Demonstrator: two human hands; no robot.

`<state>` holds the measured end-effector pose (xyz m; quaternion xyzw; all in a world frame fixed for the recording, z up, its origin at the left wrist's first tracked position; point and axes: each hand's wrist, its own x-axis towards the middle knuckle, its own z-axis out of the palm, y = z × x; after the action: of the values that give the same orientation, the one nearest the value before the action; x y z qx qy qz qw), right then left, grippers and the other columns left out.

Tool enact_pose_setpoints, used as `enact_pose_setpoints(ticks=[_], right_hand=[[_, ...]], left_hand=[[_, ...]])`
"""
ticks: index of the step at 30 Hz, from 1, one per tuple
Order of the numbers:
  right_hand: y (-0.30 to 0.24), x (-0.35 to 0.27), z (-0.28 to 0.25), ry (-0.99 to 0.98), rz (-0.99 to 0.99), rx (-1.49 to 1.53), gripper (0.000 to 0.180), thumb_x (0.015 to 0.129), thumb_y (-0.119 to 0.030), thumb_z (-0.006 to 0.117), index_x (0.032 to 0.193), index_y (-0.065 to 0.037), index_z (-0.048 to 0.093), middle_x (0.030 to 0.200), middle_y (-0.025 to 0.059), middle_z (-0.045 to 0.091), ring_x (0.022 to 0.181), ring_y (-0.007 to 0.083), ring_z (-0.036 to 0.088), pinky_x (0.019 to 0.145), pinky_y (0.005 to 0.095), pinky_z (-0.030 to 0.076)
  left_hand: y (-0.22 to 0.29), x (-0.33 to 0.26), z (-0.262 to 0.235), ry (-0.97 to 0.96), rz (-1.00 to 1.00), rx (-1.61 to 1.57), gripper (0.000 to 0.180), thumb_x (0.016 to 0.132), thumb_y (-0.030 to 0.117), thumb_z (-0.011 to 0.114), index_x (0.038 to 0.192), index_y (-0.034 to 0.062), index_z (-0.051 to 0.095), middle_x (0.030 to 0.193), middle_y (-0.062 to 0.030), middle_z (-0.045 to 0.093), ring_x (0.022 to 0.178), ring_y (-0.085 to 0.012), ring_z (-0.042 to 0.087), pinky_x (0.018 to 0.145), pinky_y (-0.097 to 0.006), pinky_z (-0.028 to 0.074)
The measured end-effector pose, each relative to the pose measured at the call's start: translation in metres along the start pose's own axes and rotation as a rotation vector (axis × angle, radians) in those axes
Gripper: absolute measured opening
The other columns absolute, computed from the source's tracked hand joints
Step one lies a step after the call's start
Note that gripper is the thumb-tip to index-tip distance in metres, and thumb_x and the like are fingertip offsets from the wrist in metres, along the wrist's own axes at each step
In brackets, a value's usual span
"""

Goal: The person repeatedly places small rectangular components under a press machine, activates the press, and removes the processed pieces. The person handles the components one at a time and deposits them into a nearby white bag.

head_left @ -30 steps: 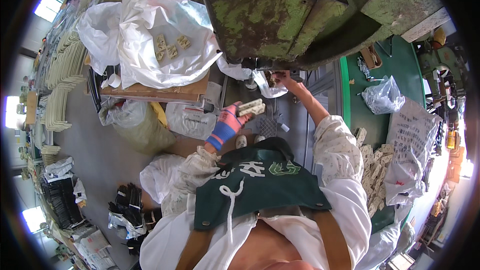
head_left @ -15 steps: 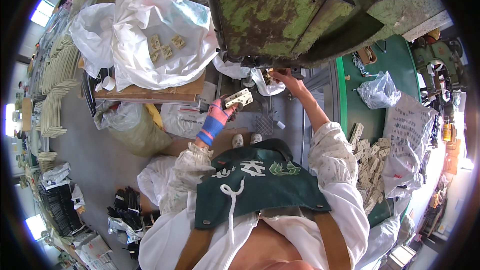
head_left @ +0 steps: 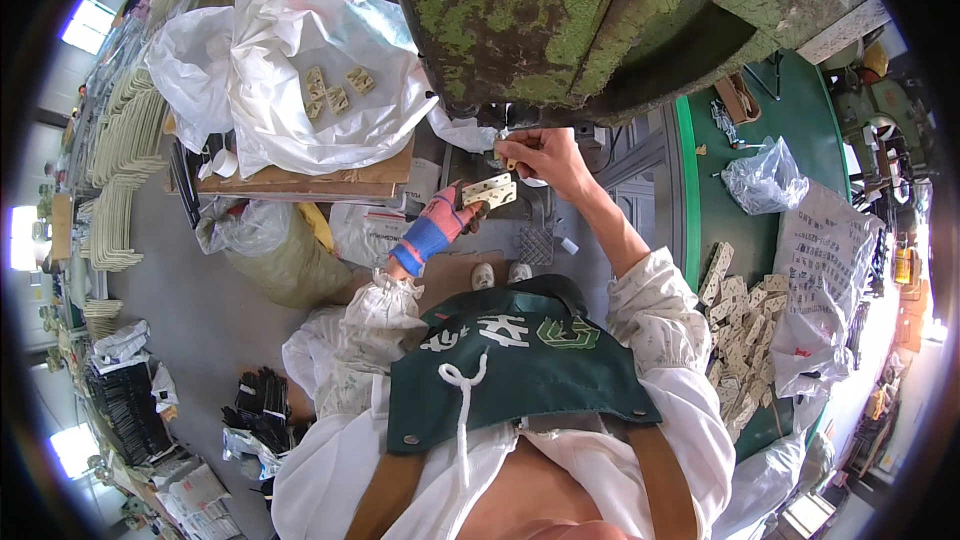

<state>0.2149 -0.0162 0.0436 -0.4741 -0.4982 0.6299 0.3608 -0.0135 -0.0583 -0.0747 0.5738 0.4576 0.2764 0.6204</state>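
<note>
My left hand (head_left: 440, 218), in a pink and blue glove, is closed around a small stack of cream plates with holes (head_left: 490, 194). Ahead of it and to the right, my bare right hand (head_left: 550, 162) pinches a small yellowish piece (head_left: 506, 161) just below the front edge of a worn green machine (head_left: 510, 30). The machine's overhanging head hides most of the working spot beneath it. Both hands are close together, with the plates slightly nearer to me than the pinched piece.
Left of the machine, a white plastic bag (head_left: 290, 150) holds several cream pieces (head_left: 335, 95). On the right, a green table (head_left: 705, 180) carries a pile of perforated plates (head_left: 742, 325) and a clear bag (head_left: 765, 180). A foot pedal (head_left: 535, 245) sits below, near my shoes.
My right hand has moved left and toward me from under the machine, coming nearer the left hand. My left hand has shifted slightly right, still holding the plates.
</note>
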Motion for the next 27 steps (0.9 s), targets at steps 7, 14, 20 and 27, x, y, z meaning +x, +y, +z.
enact_pose_setpoints(ticks=[7,14,20,27], right_hand=[[-0.006,-0.001,0.011,0.014,0.041,0.146,0.020,0.082,-0.017,0.068,0.075,0.001,0.065,0.059,-0.0005,0.057,0.046,0.0035,0.046,0.041,0.0184,0.032],[-0.018,-0.003,0.013,0.048,0.046,0.165,0.020,0.081,-0.018,0.068,0.072,0.000,0.065,0.061,0.0013,0.059,0.049,0.0049,0.049,0.043,0.0192,0.034],[-0.006,0.004,0.007,0.055,0.175,0.156,0.019,0.080,-0.017,0.069,0.075,0.000,0.065,0.064,0.0024,0.060,0.051,0.0057,0.051,0.045,0.0189,0.037],[-0.016,-0.034,-0.033,-0.113,0.156,-0.157,0.030,0.083,-0.015,0.067,0.107,0.002,0.063,0.063,-0.0008,0.058,0.049,0.0036,0.047,0.043,0.0186,0.035]], left_hand=[[0.027,-0.029,-0.003,-0.035,0.033,-0.010,0.019,0.093,0.010,0.050,0.110,0.0043,0.046,0.087,-0.0050,0.062,0.071,-0.0125,0.060,0.062,-0.026,0.049],[0.040,-0.036,0.000,-0.044,0.029,0.080,0.023,0.093,0.008,0.049,0.116,0.0032,0.047,0.086,-0.0023,0.062,0.073,-0.0088,0.058,0.065,-0.024,0.046],[0.045,-0.034,-0.001,-0.091,0.144,0.107,0.025,0.093,0.007,0.049,0.118,0.0039,0.046,0.092,-0.0031,0.064,0.074,-0.0092,0.058,0.066,-0.023,0.046],[0.087,-0.033,0.004,-0.024,0.216,-0.186,0.022,0.092,0.005,0.049,0.113,0.0030,0.048,0.092,-0.0057,0.065,0.075,-0.0095,0.059,0.067,-0.024,0.047]])
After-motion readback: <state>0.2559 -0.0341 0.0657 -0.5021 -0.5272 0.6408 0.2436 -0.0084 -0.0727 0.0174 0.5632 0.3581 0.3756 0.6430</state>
